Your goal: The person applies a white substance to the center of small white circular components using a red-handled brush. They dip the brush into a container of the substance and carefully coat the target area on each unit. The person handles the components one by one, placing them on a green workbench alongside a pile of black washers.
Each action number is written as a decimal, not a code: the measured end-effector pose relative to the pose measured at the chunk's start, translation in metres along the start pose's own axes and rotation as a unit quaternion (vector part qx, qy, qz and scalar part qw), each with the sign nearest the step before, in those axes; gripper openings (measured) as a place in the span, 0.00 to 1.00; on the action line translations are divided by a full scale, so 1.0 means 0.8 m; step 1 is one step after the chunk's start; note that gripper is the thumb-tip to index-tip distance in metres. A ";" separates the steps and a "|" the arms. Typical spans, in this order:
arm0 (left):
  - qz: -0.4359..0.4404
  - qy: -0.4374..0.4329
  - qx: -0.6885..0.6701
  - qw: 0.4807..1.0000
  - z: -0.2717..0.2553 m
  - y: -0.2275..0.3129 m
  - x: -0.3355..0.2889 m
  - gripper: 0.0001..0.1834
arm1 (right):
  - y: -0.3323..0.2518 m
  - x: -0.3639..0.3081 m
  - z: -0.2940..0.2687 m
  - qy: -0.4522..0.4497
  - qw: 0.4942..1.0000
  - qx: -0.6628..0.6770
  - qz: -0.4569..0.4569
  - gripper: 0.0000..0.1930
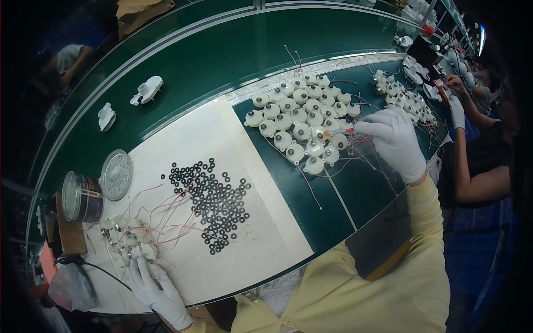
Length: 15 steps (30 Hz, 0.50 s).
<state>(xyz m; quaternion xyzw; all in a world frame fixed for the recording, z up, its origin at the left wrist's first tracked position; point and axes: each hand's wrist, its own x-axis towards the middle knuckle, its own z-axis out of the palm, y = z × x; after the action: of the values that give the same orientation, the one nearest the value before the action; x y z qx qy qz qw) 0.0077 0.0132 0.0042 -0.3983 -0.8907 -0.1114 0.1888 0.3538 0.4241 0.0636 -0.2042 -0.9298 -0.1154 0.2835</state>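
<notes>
small round white motors (302,114) lie packed in a cluster just left of the right hand (397,141), whose gloved fingers pinch a thin red-tipped tool (340,131) over them. the left hand (155,286), gloved too, rests spread on a smaller wired bunch of motors (129,240). beyond it, black rings (214,200) scatter across the white mat (266,233); an open tin (82,197) stands farther left.

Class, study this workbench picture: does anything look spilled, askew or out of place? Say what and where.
The black rings lie scattered loose across the white sheet, not in a container. Beside the open tin, its lid lies off. Thin wires tangle among the white round motors.
</notes>
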 end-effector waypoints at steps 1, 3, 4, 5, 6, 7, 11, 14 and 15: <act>0.000 0.000 -0.002 1.000 0.001 0.000 0.001 0.27 | -0.002 0.001 0.000 0.001 1.000 0.001 -0.003 0.19; 0.003 -0.002 -0.005 1.000 0.000 0.000 0.002 0.27 | -0.007 0.005 0.000 0.002 1.000 0.003 -0.009 0.19; 0.003 -0.003 -0.005 1.000 0.000 0.000 0.002 0.27 | -0.007 0.006 0.003 0.000 1.000 0.001 -0.014 0.19; 0.004 0.000 0.002 1.000 -0.001 0.000 0.002 0.27 | -0.007 0.006 0.006 -0.001 1.000 0.000 -0.019 0.19; 0.004 0.002 0.009 1.000 -0.001 0.001 0.001 0.28 | -0.008 0.005 0.008 -0.002 1.000 -0.001 -0.023 0.19; 0.005 0.004 0.015 1.000 0.000 0.001 0.001 0.28 | -0.007 0.005 0.008 -0.003 1.000 -0.002 -0.022 0.19; 0.011 0.009 0.008 1.000 0.003 -0.004 0.000 0.28 | -0.004 -0.001 0.006 -0.011 1.000 -0.007 -0.016 0.18; 0.008 0.001 0.006 1.000 0.000 -0.003 0.000 0.28 | -0.003 -0.003 0.001 -0.009 1.000 -0.019 -0.015 0.19; 0.006 -0.001 0.009 1.000 0.000 -0.002 0.000 0.28 | -0.003 -0.003 0.000 -0.006 1.000 -0.025 -0.016 0.19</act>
<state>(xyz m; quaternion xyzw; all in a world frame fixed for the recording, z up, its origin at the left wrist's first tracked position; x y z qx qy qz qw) 0.0067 0.0124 0.0044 -0.4018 -0.8895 -0.1020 0.1921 0.3546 0.4213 0.0622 -0.1975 -0.9313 -0.1421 0.2709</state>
